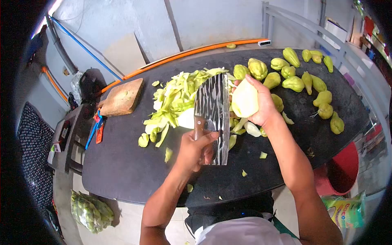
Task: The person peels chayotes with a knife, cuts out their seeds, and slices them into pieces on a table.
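My left hand (197, 149) is wrapped around the brown handle of a broad cleaver (212, 102). Its wide blade stands up in front of me, dark with white streaks. In my right hand (260, 104) is a peeled chayote (245, 99), pale green and smooth, just right of the blade. A heap of green peels (175, 96) spreads behind and left of the cleaver, partly hidden by it. Next to the blade's left side lies a whitish rounded piece (186, 118), which I cannot identify. Whole chayotes (293, 84), several of them unpeeled, lie beyond my right hand.
The black table (122, 167) carries a wooden chopping board (122, 97) at left. A red bucket (341, 171) and a green printed bag (347, 210) stand at lower right. A bag of green produce (92, 211) sits on the floor at left. Metal railing (314, 26) runs behind.
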{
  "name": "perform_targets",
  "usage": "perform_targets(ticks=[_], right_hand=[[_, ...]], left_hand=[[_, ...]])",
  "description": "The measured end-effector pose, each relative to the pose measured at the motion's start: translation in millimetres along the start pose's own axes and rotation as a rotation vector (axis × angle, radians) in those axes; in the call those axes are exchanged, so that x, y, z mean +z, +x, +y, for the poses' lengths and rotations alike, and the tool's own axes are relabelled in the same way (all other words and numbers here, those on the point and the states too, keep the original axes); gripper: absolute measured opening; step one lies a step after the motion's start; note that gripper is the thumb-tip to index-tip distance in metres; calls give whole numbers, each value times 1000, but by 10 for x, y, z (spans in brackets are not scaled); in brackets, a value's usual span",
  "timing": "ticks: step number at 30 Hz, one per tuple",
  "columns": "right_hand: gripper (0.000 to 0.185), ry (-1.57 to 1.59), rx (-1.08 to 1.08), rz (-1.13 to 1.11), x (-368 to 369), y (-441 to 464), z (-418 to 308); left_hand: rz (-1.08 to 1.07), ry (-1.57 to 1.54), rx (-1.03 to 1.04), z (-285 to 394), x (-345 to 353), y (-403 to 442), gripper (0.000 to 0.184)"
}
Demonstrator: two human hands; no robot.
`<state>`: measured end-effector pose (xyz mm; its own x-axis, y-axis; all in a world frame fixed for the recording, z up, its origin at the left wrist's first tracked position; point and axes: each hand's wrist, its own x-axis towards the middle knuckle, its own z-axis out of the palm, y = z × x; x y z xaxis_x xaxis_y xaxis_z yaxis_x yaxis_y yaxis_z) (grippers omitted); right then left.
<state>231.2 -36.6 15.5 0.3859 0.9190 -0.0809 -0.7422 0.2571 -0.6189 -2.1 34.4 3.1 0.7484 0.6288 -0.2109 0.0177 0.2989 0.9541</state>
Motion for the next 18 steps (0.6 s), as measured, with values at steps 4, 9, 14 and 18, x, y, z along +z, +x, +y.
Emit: perform_targets(ticks=[4, 9, 14, 18], right_hand=[[43, -29, 0, -11, -8, -12, 4], [52, -34, 8, -4, 29, -3, 26], [65, -79, 38, -30, 75, -52, -8], [68, -124, -6, -23, 97, -69, -2]], left_hand=[[2, 71, 40, 4, 14, -12, 25], [15, 130, 43, 22, -3, -31, 27], [28, 143, 38, 44, 11, -46, 28], [25, 147, 15, 54, 15, -50, 28]])
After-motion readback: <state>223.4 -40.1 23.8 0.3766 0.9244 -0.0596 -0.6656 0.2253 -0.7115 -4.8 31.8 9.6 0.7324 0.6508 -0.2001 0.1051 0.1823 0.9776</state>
